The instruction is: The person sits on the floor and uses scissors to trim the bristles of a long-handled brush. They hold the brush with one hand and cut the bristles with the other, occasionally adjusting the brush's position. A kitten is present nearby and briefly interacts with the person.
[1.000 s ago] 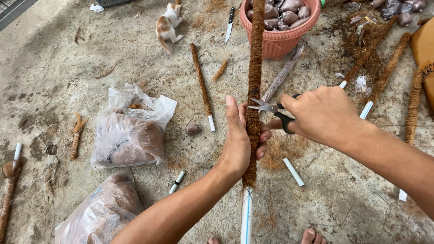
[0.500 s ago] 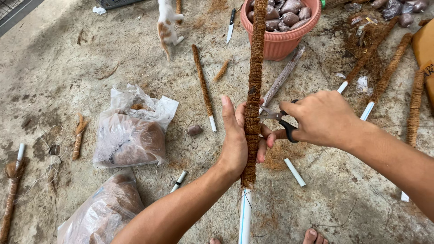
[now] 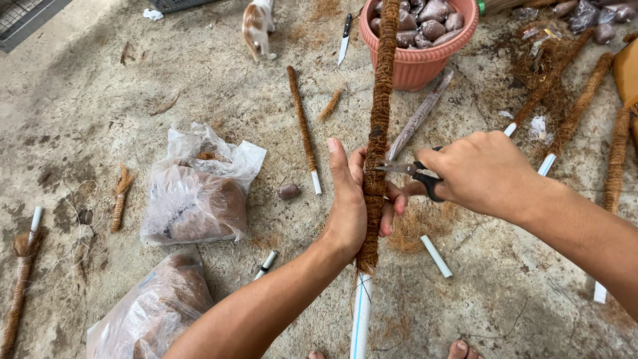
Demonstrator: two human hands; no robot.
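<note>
Two hands are working on one long pole in the head view. The left hand is wrapping its fingers around the coir-wrapped pole, grasping it near the lower end of the brown fibre, where the bare white pipe is showing below. The pole is running from the near edge up the middle of the scene and crossing in front of the pink pot at the far side. The right hand is gripping black-handled scissors, with the blades lying against the right side of the pole just above the left hand's fingers; whether the blades are parted I cannot tell.

The pink pot is holding dark brown rounded lumps. On the left, two clear plastic bags are lying on the concrete floor: the farther bag is holding brown fibre, and the nearer bag is holding the same kind of stuff.

A thinner wrapped stick is lying left of the pole, a knife beside the pot, and several more wrapped poles at the far right. A white and orange cat is standing at the far edge.
</note>
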